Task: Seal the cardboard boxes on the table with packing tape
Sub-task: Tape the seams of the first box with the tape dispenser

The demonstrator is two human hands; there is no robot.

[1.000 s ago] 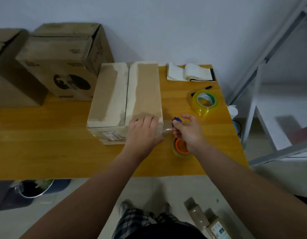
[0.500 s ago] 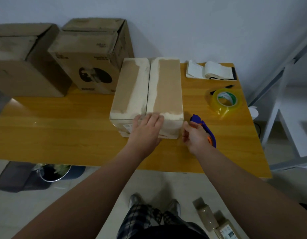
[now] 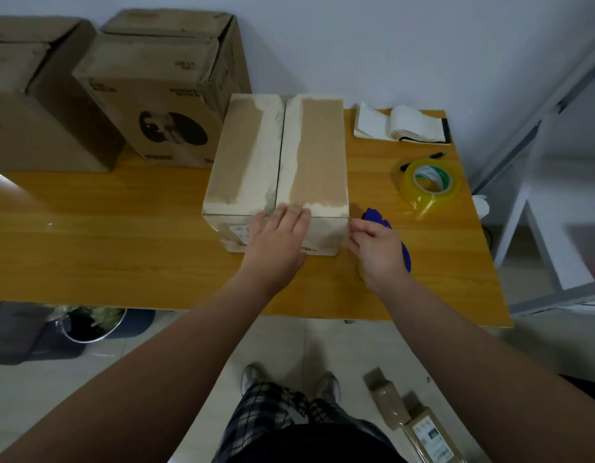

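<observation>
A closed cardboard box [image 3: 309,152] with worn white patches along its centre seam stands in the middle of the wooden table [image 3: 105,248]. My left hand [image 3: 276,238] lies flat over the box's near top edge, fingers straight, pressing on the seam end. My right hand [image 3: 378,248] is just right of the box's near right corner, fingers curled over a blue tape dispenser [image 3: 376,217] that it mostly hides. The fingertips almost touch the box's side. No tape strip is clearly visible.
A spare roll of clear tape [image 3: 429,183], a pen [image 3: 423,160] and an open notebook [image 3: 403,127] lie at the far right. Two large cardboard boxes [image 3: 155,95] [image 3: 29,105] stand at the back left. A white rack [image 3: 540,228] is beside the table; a bin [image 3: 89,324] and small packages [image 3: 413,426] are on the floor.
My view shifted left. My left hand slid leftwards to the seam on the box's near edge. My right hand brought the dispenser up against the box's near right corner.
</observation>
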